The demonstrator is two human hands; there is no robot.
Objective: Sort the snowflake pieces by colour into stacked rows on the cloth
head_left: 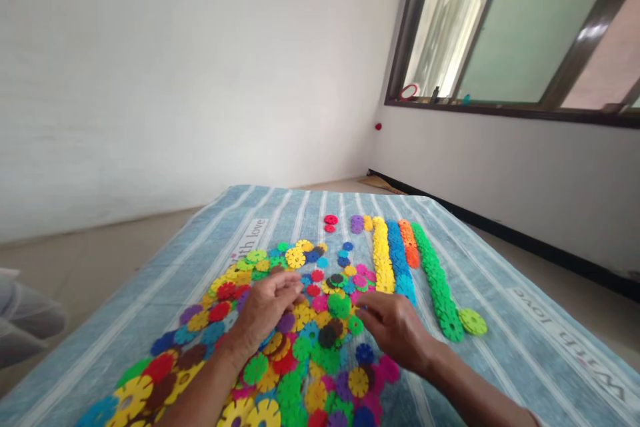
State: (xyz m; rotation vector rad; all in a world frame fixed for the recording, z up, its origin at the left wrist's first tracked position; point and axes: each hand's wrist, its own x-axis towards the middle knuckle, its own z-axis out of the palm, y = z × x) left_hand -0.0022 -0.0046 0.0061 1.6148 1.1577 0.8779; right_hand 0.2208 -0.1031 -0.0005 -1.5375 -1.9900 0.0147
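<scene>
Flower discs [301, 348] of many colours lie in a big, messy heap on the striped cloth [500, 293], right under our hands. Our right hand [395, 323] has its fingers bent close together at the heap's right side, and our left hand [273, 297] curls its fingers loosely over the heap; we cannot tell if either has hold of a disc. We seem to be picking out discs to match by colour. The next move seems to call for pinching one flat disc and laying it with its own colour. Going away beside our right hand are a green row [440, 287], a blue row [399, 250] and a yellow row [382, 253]; farther off sit some red discs [331, 219].
</scene>
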